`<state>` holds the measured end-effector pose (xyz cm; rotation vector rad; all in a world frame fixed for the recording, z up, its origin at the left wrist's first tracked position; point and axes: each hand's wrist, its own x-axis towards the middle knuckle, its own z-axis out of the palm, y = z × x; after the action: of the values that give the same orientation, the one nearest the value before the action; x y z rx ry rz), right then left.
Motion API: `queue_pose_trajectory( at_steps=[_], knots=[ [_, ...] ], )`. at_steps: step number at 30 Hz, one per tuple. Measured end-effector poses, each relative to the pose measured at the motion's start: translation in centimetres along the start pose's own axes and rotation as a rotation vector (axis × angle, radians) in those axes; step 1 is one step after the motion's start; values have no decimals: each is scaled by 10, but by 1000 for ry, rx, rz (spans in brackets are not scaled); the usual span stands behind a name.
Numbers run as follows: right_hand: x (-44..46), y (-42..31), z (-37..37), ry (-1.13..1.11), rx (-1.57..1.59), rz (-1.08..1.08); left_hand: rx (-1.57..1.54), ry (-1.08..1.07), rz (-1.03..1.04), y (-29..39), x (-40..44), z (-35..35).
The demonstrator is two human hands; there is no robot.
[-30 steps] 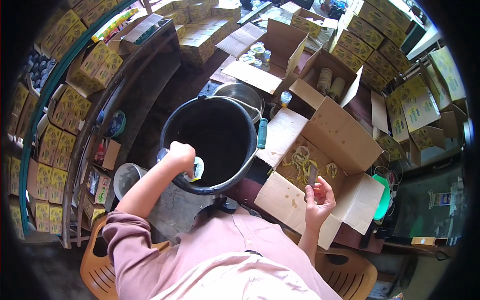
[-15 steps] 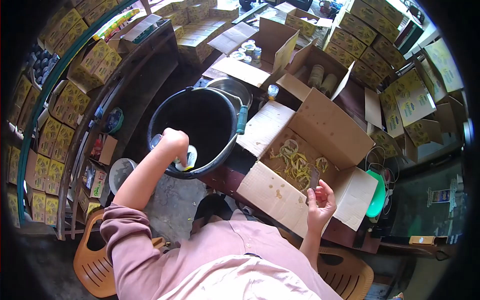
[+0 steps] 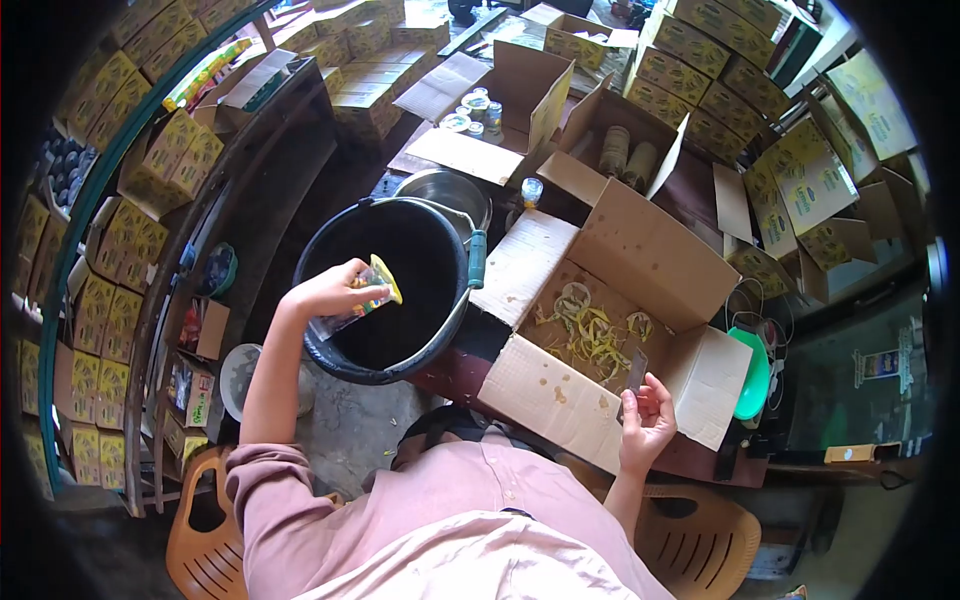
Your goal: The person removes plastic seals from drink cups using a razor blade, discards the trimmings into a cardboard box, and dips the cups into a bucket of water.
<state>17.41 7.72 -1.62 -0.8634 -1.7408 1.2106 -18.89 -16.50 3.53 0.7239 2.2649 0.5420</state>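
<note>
Over the black bucket [image 3: 330,232], my left hand [image 3: 335,290] is closed around a printed clear plastic cup [image 3: 375,295] with a yellow rim. The cup lies tilted on its side, its rim towards the upper right. The bucket's inside is too dark to make out. My right hand [image 3: 648,420] pinches a narrow, dark flat blade [image 3: 637,370] upright between thumb and fingers. It is held at the near edge of an open cardboard box [image 3: 660,250]. Thin yellow strips [image 3: 590,325] lie curled on that box's floor.
A metal basin [image 3: 445,187] sits behind the bucket. One small cup [image 3: 531,190] stands by the box flap, and several cups [image 3: 478,110] sit in a farther carton. A green plastic dish [image 3: 750,375] is at the right. Stacked yellow cartons [image 3: 105,325] line the left shelf.
My left hand has lifted the cup higher over the bucket and turned it, so its yellow rim now shows. My right hand still holds the blade, nearly in place. The view has shifted slightly.
</note>
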Motion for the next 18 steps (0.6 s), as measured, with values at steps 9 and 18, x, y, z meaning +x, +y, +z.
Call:
queue_pose_trajectory(
  at_steps=[9, 18],
  knots=[
    [1, -24, 34, 53, 126, 65, -850, -172, 552, -21, -1, -22],
    [-9, -38, 74, 37, 196, 84, -885, -172, 576, -32, 9, -22]
  ],
)
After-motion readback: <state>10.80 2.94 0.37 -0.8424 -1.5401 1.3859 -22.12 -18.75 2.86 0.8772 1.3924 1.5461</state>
